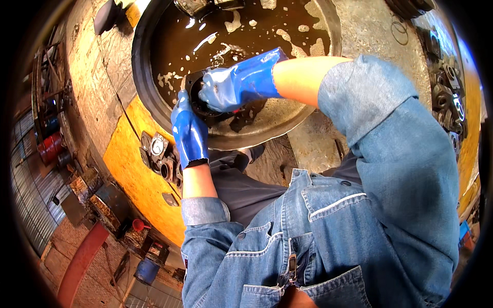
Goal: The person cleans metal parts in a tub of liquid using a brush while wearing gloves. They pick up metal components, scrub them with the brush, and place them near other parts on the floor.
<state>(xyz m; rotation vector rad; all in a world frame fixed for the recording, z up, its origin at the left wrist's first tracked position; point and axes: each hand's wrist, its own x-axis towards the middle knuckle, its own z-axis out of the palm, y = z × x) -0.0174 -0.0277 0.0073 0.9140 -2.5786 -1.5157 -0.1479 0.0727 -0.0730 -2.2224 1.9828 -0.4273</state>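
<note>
Both my hands wear blue rubber gloves and work over a wide round metal basin (334, 25) of brown, foamy liquid. My left hand (190, 128) is closed on the near left edge of a dark, wet metal part with a round opening (195, 84). My right hand (223, 90) is curled into a fist at that opening, its fingertips turned inward. Whatever it may hold is hidden by the glove. A small reddish spot shows under the right glove, too little to name. The part sits at the basin's near left side, partly covered by both gloves.
Dark metal parts (197, 7) lie at the basin's far side. Several flanged metal pieces (159, 146) rest on a yellow board (128, 159) at left. More metal parts (444, 97) line the right edge, near thin rings (399, 33). A dark rounded object (107, 16) sits far left.
</note>
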